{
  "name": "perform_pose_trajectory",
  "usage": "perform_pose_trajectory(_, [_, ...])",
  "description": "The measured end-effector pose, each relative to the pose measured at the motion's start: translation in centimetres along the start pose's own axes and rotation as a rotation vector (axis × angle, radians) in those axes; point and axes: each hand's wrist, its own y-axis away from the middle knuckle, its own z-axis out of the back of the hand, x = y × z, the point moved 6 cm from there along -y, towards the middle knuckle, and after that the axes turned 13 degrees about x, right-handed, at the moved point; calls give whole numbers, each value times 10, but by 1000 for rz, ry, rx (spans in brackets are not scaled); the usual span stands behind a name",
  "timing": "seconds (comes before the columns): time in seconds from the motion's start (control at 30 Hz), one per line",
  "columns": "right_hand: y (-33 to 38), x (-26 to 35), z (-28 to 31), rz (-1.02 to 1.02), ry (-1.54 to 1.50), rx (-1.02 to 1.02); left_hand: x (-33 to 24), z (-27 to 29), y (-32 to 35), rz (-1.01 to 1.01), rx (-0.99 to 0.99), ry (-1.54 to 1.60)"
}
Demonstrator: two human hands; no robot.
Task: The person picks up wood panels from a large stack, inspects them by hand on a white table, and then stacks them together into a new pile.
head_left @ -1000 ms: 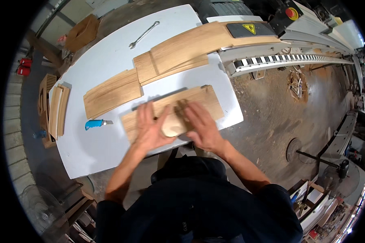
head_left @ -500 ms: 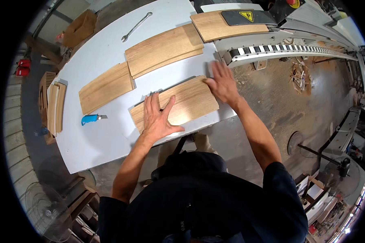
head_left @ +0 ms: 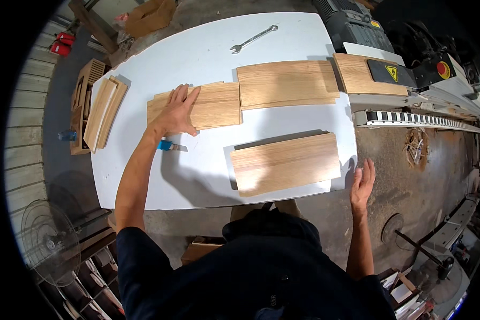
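Note:
My left hand [head_left: 177, 111] lies with fingers spread on the left stack of wood planks [head_left: 218, 106]. Below that palm, partly covered by my wrist, is a blue utility knife [head_left: 167, 145] with its blade pointing right. My right hand [head_left: 363, 181] hangs in the air just past the table's right edge, fingers extended, holding nothing. Nearest to it, a stack of light wood planks [head_left: 286, 164] sits by the front edge. Another plank stack [head_left: 288, 84] lies behind, its left end meeting the one under my left hand.
A wrench [head_left: 254, 39] rests on the white table [head_left: 208, 64]. Planks stand in a bundle [head_left: 108, 114] at the left edge. On the right, a machine with a red button [head_left: 444, 69] and a conveyor chain [head_left: 421, 120] adjoins the table, a plank [head_left: 354, 74] on its bed.
My left hand has left the front stack and now rests on the left stack. My right hand has come off the front stack's corner and moved beyond the table edge. The view has shifted.

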Motion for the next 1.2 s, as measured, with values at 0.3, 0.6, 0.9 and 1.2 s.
perform_pose_trajectory(0.3, [-11, 47, 9, 76, -324, 57, -26, 2, 74, 62, -267, 3])
perform_pose_trajectory(0.6, [1, 199, -19, 789, -326, 237, -256, -40, 67, -224, -276, 107])
perform_pose_trajectory(0.9, [-53, 165, -73, 786, 123, 253, -275, -68, 52, -318, -340, 104])
perform_pose_trajectory(1.2, [-85, 5, 7, 49, -402, 92, -263, -63, 52, -352, -293, 204])
